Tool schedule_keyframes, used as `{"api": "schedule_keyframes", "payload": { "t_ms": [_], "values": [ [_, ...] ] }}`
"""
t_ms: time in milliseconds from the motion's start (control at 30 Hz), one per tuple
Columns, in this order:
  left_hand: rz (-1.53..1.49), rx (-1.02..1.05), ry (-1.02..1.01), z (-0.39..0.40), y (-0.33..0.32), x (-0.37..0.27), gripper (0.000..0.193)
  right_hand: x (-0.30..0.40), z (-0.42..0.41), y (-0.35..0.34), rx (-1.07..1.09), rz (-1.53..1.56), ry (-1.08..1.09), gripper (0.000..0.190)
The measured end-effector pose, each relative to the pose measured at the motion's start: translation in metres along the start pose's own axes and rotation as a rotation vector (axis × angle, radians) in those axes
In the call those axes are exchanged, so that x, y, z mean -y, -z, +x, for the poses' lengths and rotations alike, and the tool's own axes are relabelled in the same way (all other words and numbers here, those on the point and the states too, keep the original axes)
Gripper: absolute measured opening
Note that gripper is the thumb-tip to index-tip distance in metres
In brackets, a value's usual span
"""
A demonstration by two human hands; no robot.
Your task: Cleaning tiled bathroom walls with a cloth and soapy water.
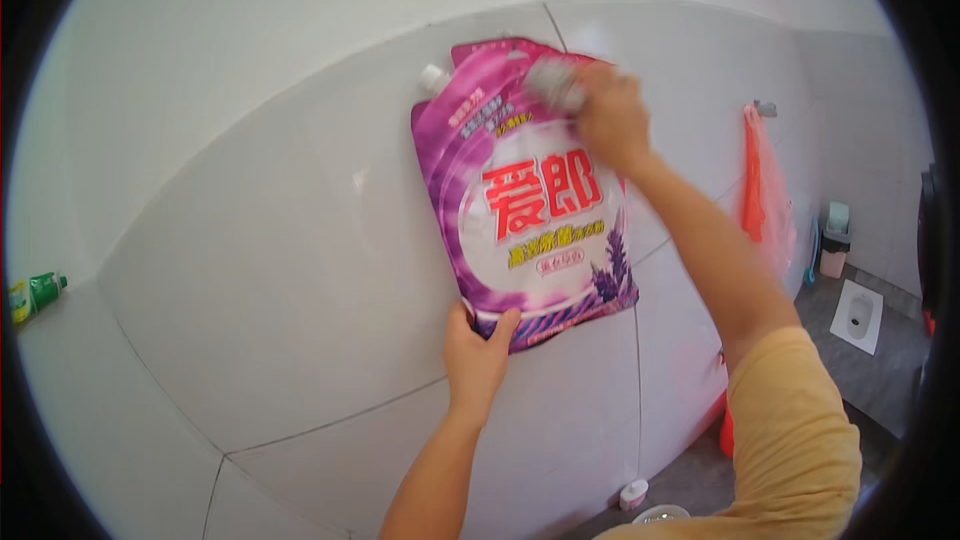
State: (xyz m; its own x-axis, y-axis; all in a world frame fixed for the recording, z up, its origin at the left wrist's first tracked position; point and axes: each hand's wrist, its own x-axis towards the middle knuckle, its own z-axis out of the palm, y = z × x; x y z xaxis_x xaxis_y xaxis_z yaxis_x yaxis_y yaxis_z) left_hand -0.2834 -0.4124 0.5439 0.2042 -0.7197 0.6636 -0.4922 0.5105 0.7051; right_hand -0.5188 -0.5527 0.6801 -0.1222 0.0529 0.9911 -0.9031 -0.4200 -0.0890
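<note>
A purple and white laundry detergent pouch (544, 195) with a white screw cap (433, 79) at its upper left is tilted against the tiled wall. It bears large printed writing and a lavender picture. My left hand (480, 349) grips its lower left corner, thumb in front and the other fingers mostly behind. At the upper right of the pouch, my right hand (615, 116) holds a blurred grey wad (555, 84), perhaps a cloth or a scouring pad, over the printed front. What holds the pouch's top edge is hidden.
Pink and red plastic bags (761, 195) hang from a wall hook (765, 108) at the right. Beyond are a squat toilet (857, 317) and a small bin (834, 251). A green tube (45, 289) lies far left. Low down stand a white and pink bottle (634, 493) and a bowl rim (660, 514).
</note>
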Motion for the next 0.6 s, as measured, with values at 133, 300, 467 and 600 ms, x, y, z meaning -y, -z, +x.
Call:
{"api": "schedule_keyframes", "payload": {
  "t_ms": [133,300,467,600],
  "values": [
    [0.020,-0.021,-0.060,0.001,0.002,0.007,0.043,-0.029,0.029,0.024,-0.021,0.020,-0.399,0.037],
    [0.008,-0.050,-0.032,0.000,-0.003,0.010,0.043,0.017,0.003,0.036,-0.340,0.240,0.159,0.050],
    [-0.055,-0.007,0.015,-0.005,0.000,0.002,0.037,0.097,-0.018,0.038,0.159,0.410,0.446,0.053],
    [-0.014,-0.041,0.014,-0.004,0.007,0.008,0.040,0.071,-0.045,0.055,0.676,0.425,0.967,0.040]
  ]
}}
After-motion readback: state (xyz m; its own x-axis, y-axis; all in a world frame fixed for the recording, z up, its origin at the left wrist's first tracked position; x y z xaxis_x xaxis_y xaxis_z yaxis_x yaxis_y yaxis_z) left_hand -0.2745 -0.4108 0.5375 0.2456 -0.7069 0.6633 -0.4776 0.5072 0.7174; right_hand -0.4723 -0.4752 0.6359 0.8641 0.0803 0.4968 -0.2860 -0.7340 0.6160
